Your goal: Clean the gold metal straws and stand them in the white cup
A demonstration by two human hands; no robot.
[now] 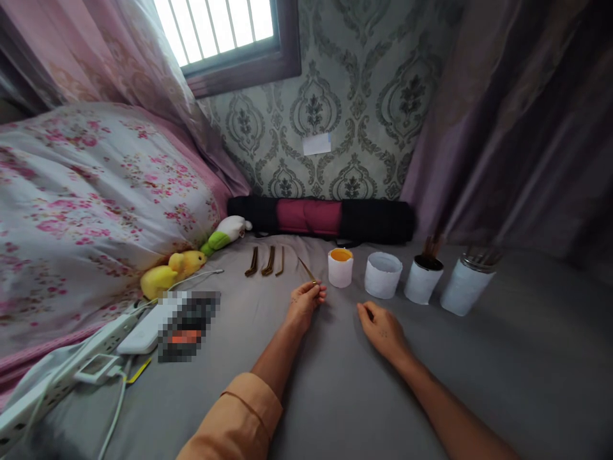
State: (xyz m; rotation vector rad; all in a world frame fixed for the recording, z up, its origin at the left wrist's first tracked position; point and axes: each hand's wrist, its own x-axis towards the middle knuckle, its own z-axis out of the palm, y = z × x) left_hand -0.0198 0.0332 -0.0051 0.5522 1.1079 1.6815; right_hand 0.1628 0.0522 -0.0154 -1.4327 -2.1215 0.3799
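My left hand (305,301) pinches a thin brown stick (306,269) between thumb and fingertips, its pointed end slanting up and away to the left. Lower right of it, my right hand (382,329) rests on the grey sheet with fingers curled in; nothing shows in them. Left of the held stick lie slim brown L-shaped pieces: a single one (280,262), a small bundle (269,262) and another bundle (251,262). Beyond my hands stand a white-wrapped cup with an orange inside (340,271) and a wider white cup (383,278).
Two white-wrapped cans, one nearer (422,286) and one farther right (464,291), hold brown sticks. A black and maroon roll (309,217) lies along the wall. Yellow plush toys (172,271), a white power bank (146,329), cables and a power strip (52,390) lie left.
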